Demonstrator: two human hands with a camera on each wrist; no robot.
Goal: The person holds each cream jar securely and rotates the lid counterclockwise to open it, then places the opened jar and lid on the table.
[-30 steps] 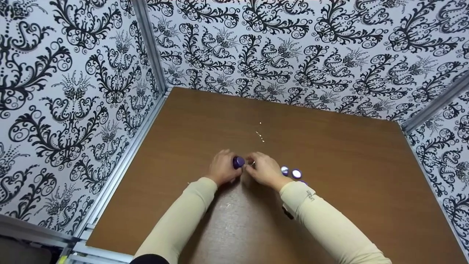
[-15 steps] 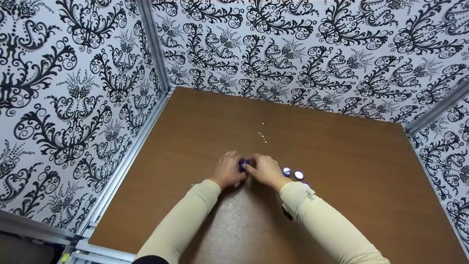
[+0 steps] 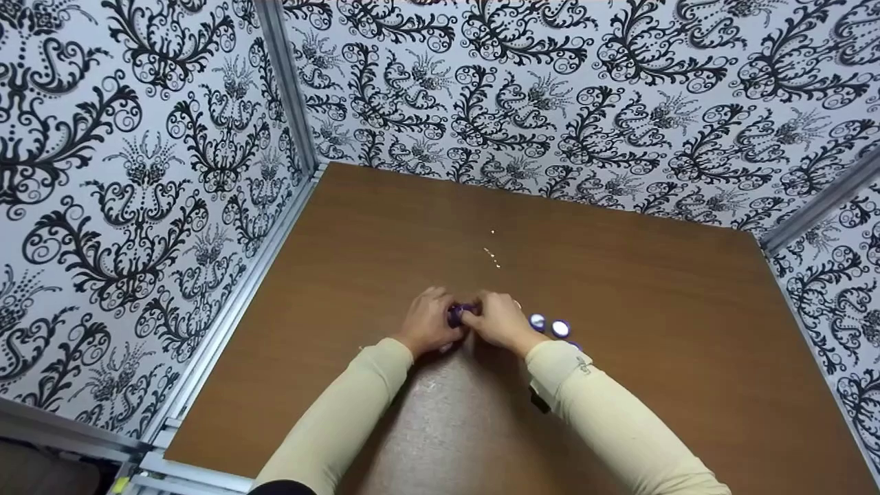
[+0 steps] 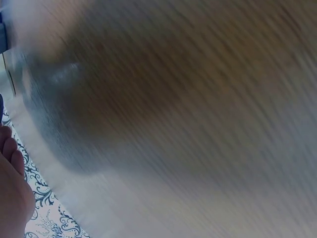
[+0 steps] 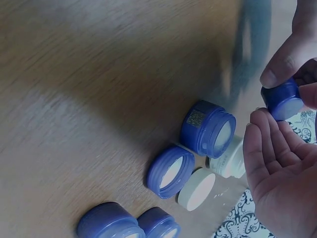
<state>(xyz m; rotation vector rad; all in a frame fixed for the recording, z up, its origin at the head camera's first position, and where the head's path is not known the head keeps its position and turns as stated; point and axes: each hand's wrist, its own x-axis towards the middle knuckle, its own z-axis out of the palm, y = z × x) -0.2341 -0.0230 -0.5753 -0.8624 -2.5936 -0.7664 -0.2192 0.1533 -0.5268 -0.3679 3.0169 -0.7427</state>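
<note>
At the middle of the table, my left hand [image 3: 427, 320] holds a small jar [image 3: 454, 315]. It looks purple in the head view and blue in the right wrist view. My right hand [image 3: 500, 317] meets it from the right, thumb and fingers pinching that side. In the right wrist view the jar [image 5: 278, 99] shows a pale end, with the left thumb on its side and right fingertips [image 5: 260, 116] against its lower edge. The hands hide much of the jar. The left wrist view shows part of a hand [image 4: 12, 193] at its left edge.
Right of my right hand stand blue containers with white tops [image 3: 561, 328]. The right wrist view shows a labelled blue jar [image 5: 202, 126], a blue ring-shaped piece [image 5: 171, 171], a white cap [image 5: 196, 189], a white container [image 5: 230, 161] and more blue jars [image 5: 109, 220]. Patterned walls [image 3: 522, 103] bound the table.
My left hand has brought the jar slightly right, closing the gap to my right hand. My right thumb and fingers now meet it. The containers at the right stay put.
</note>
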